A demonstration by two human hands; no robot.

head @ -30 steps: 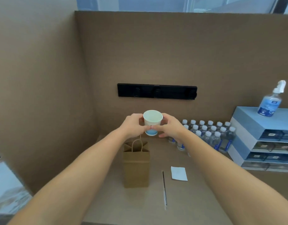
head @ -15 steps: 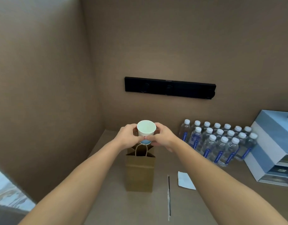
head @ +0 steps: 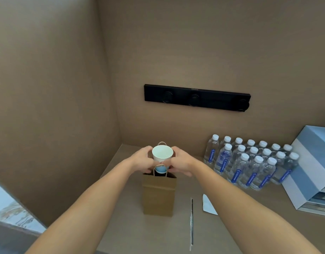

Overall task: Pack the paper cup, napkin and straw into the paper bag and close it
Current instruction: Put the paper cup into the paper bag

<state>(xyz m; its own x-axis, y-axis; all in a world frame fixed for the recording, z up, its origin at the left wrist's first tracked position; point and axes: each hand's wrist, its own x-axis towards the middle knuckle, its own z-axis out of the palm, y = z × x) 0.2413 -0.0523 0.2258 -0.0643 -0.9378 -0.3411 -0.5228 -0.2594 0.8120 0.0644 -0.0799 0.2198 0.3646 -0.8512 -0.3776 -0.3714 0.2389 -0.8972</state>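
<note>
The white paper cup (head: pixel 162 156) with a blue base is upright between both hands, its bottom sunk into the open mouth of the brown paper bag (head: pixel 159 195). My left hand (head: pixel 142 160) grips the cup's left side and my right hand (head: pixel 182 163) grips its right side. The bag stands upright on the table, its twisted paper handles raised in front of and behind the cup. To the bag's right lies a wrapped straw (head: pixel 191 222), lengthwise toward me. A white napkin (head: pixel 208 205) lies flat beyond it, partly hidden by my right forearm.
Several water bottles (head: pixel 249 162) stand in a block at the back right. A blue and white drawer unit (head: pixel 312 167) sits at the far right. Cardboard walls close the left and back; a black bar (head: pixel 196 97) is mounted on the back wall.
Both hands have lowered the cup from above the bag into its mouth. The view has tilted down and shifted closer.
</note>
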